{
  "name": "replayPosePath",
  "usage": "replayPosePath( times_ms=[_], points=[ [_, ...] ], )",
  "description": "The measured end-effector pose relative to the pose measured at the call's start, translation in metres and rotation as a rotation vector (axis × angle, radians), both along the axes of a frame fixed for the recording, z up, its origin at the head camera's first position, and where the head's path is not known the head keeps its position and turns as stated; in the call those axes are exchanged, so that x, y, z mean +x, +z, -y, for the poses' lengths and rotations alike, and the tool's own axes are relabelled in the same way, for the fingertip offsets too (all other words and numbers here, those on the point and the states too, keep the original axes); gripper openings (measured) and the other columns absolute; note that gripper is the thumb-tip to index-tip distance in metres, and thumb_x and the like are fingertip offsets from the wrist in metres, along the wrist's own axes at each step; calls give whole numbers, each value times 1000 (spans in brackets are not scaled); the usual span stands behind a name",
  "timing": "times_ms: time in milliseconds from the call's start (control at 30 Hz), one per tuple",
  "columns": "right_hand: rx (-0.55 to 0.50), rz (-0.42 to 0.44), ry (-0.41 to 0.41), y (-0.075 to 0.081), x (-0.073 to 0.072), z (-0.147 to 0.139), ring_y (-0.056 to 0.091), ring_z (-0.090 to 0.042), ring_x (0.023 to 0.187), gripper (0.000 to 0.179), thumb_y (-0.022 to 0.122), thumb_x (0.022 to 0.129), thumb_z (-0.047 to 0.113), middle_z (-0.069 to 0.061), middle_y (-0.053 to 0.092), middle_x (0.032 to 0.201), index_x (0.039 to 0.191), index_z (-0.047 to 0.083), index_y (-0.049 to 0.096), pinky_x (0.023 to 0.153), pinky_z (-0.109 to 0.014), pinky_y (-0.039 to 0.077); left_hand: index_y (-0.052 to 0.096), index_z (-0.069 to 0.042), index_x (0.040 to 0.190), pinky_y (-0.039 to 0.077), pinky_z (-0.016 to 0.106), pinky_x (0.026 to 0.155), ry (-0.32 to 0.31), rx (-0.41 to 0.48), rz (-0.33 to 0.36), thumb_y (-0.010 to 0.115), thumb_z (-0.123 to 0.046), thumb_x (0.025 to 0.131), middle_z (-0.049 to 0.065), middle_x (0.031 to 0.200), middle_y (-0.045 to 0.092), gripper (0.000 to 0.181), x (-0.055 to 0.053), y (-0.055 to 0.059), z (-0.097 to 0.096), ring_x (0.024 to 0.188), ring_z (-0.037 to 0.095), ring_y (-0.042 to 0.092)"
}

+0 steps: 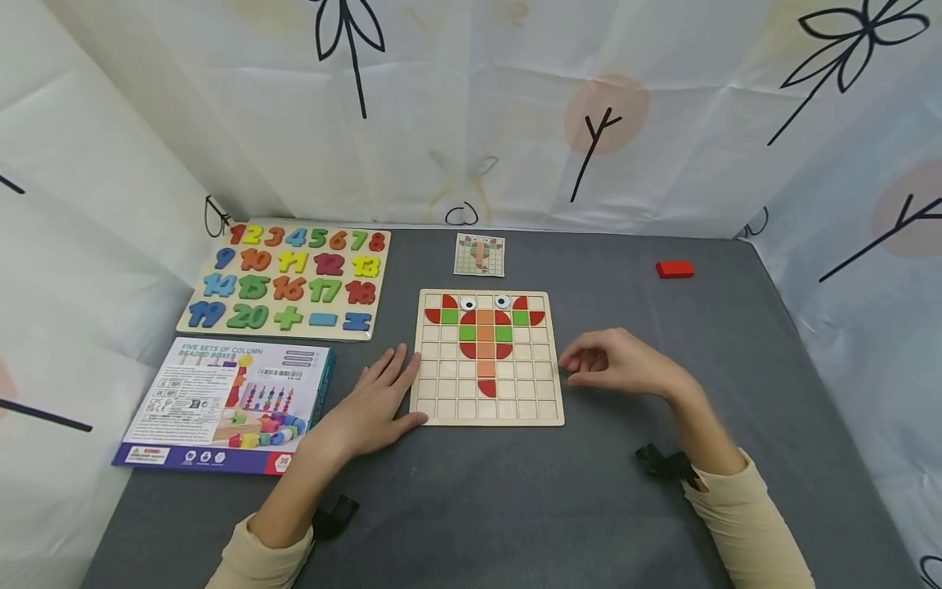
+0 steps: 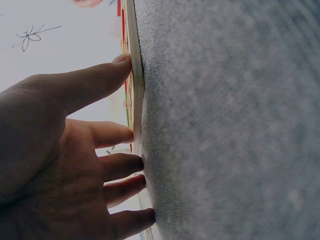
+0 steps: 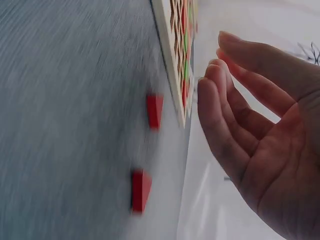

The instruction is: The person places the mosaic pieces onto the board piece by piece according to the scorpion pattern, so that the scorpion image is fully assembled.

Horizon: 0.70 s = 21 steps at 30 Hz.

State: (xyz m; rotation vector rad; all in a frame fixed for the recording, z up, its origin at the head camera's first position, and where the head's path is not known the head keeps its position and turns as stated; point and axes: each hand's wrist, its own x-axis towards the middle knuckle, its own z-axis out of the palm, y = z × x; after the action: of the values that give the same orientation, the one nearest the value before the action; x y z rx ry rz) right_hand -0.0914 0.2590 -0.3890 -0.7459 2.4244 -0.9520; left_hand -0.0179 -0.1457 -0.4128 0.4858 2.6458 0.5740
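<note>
A wooden grid board [image 1: 526, 393] lies in the middle of the grey mat [image 1: 515, 507]. Red, green and orange tiles [image 1: 486, 331] with two googly eyes form a figure in its upper rows. My left hand [image 1: 383, 397] lies flat on the mat, with the thumb and fingertips against the board's left edge [image 2: 136, 75]. My right hand [image 1: 611, 360] hovers at the board's right edge with its fingers loosely bent and nothing in it. The right wrist view shows this hand [image 3: 250, 130] above two loose red pieces [image 3: 154, 110] [image 3: 141, 190] on the mat beside the board [image 3: 172, 60].
A number puzzle board [image 1: 287, 282] lies at the back left, with a printed toy box [image 1: 224, 405] in front of it. A small pattern card [image 1: 480, 254] lies behind the grid board. A red block [image 1: 675, 269] sits at the back right. Printed cloth walls surround the mat.
</note>
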Motion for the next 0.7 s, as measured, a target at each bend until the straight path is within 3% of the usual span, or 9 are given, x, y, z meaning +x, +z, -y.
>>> replayPosePath(
  times_ms=[400, 700],
  points=[
    [75, -21, -38, -12, 3, -26, 65, -7, 85, 24, 90, 88, 11, -4, 78, 105, 111, 10, 80, 74, -23, 58, 24, -5, 173, 21, 75, 131, 2, -1, 4, 73, -40, 104, 24, 182, 16, 91, 0, -1, 0, 169, 49, 14],
    [130, -48, -16, -16, 0, -23, 62, -9, 82, 21, 92, 87, 15, 1, 75, 96, 103, 12, 79, 73, -22, 53, 24, -4, 173, 20, 74, 131, 7, 0, 9, 73, -40, 104, 24, 182, 16, 91, 0, 1, -1, 170, 48, 14]
  ],
)
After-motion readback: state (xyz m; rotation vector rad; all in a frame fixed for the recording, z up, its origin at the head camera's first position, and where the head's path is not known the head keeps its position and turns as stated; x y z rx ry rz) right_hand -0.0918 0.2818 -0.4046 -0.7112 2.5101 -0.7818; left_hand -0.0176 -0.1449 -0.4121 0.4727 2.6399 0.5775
